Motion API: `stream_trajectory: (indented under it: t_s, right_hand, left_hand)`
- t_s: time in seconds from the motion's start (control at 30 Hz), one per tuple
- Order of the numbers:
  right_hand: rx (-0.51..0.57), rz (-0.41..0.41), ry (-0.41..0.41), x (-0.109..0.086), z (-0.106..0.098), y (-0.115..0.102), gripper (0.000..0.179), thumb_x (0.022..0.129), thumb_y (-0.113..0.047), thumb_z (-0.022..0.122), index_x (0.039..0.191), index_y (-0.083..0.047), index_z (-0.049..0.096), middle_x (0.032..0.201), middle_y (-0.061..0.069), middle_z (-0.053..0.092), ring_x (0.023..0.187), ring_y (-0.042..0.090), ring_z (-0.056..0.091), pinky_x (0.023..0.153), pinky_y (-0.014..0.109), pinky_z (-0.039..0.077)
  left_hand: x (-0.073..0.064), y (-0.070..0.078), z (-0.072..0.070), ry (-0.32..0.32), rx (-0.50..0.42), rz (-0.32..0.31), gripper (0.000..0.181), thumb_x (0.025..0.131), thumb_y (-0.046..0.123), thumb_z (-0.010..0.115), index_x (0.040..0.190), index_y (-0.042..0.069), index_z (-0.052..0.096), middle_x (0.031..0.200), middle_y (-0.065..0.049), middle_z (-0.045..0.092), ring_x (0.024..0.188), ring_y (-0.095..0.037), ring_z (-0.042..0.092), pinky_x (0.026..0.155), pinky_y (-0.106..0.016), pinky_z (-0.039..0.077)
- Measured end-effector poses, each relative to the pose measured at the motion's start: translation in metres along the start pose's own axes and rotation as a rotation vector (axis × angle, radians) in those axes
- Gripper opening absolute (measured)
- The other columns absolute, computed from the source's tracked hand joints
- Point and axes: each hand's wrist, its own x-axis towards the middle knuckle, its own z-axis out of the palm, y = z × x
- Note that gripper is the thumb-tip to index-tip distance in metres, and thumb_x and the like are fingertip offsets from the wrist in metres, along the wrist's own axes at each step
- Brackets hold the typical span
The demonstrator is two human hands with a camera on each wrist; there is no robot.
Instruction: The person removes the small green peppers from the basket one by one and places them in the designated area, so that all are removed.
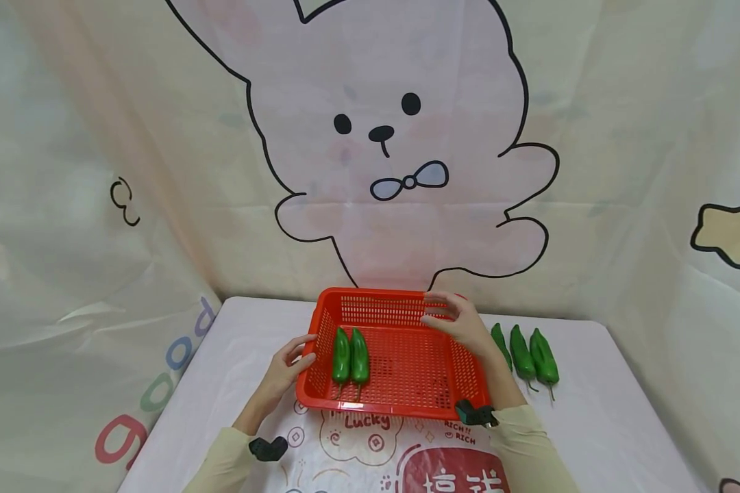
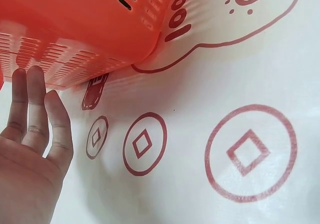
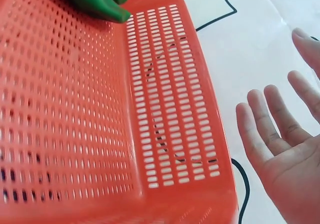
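A red plastic basket [image 1: 407, 409] with slotted walls stands on the table. Two green peppers [image 1: 342, 356] lie side by side in its left part, and their tips show at the top of the right wrist view. My left hand [image 1: 284, 366] is at the basket's left side; in the left wrist view its fairly straight fingers [image 2: 36, 92] reach up to the outer wall, thumb unseen there. Over the basket's back right corner is my right hand [image 1: 459, 322], fingers spread and holding nothing. In the right wrist view this hand [image 3: 287, 149] appears beyond the rim.
Three more green peppers [image 1: 522, 352] lie on the white table [image 1: 592, 383] right of the basket, one partly behind my right forearm. A printed cloth [image 1: 370, 455] covers the front. Hanging sheets with cartoon drawings [image 1: 395, 226] enclose the back and sides.
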Motion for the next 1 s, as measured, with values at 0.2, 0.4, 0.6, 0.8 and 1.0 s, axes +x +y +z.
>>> stream_trajectory:
  t_s: [0.2, 0.4, 0.6, 0.8, 1.0]
  right_hand:
    - [-0.036, 0.048, -0.026, 0.012, 0.014, -0.001, 0.057, 0.092, -0.009, 0.077, 0.142, 0.002, 0.052, 0.141, 0.025, 0.052, 0.124, 0.048, 0.053, 0.090, 0.042, 0.056]
    - [-0.079, 0.093, -0.049, 0.023, 0.025, 0.003, 0.061, 0.092, -0.013, 0.078, 0.144, 0.002, 0.050, 0.142, 0.027, 0.051, 0.125, 0.049, 0.052, 0.093, 0.051, 0.054]
    - [-0.073, 0.125, -0.057, 0.030, 0.034, 0.010, 0.060, 0.092, -0.011, 0.077, 0.144, 0.002, 0.051, 0.142, 0.027, 0.050, 0.125, 0.050, 0.051, 0.093, 0.052, 0.053]
    - [-0.074, 0.186, -0.051, 0.032, 0.042, 0.020, 0.059, 0.092, -0.012, 0.077, 0.143, 0.004, 0.051, 0.143, 0.025, 0.050, 0.123, 0.048, 0.054, 0.095, 0.053, 0.052]
    - [-0.101, 0.209, -0.103, 0.035, 0.054, 0.032, 0.061, 0.091, -0.012, 0.077, 0.143, 0.005, 0.050, 0.139, 0.031, 0.050, 0.125, 0.051, 0.049, 0.094, 0.058, 0.050]
  left_hand:
    - [-0.001, -0.001, -0.001, 0.006, -0.013, 0.003, 0.047, 0.099, 0.016, 0.068, 0.144, 0.019, 0.055, 0.141, -0.018, 0.053, 0.121, -0.039, 0.059, 0.087, -0.047, 0.056]
    - [-0.001, -0.001, -0.001, -0.002, -0.020, -0.002, 0.047, 0.099, 0.017, 0.068, 0.144, 0.018, 0.055, 0.137, -0.018, 0.054, 0.119, -0.038, 0.060, 0.087, -0.046, 0.057]
    - [0.001, -0.001, 0.000, -0.015, -0.021, 0.003, 0.045, 0.100, 0.019, 0.067, 0.143, 0.018, 0.055, 0.134, -0.019, 0.055, 0.117, -0.037, 0.061, 0.086, -0.045, 0.057]
    - [0.002, -0.003, 0.001, -0.009, -0.022, -0.001, 0.047, 0.099, 0.021, 0.069, 0.143, 0.019, 0.055, 0.135, -0.017, 0.055, 0.117, -0.036, 0.061, 0.087, -0.044, 0.057]
    - [0.002, -0.005, 0.000, -0.006, -0.013, 0.002, 0.046, 0.099, 0.020, 0.069, 0.143, 0.018, 0.055, 0.137, -0.018, 0.053, 0.118, -0.037, 0.060, 0.087, -0.045, 0.057]
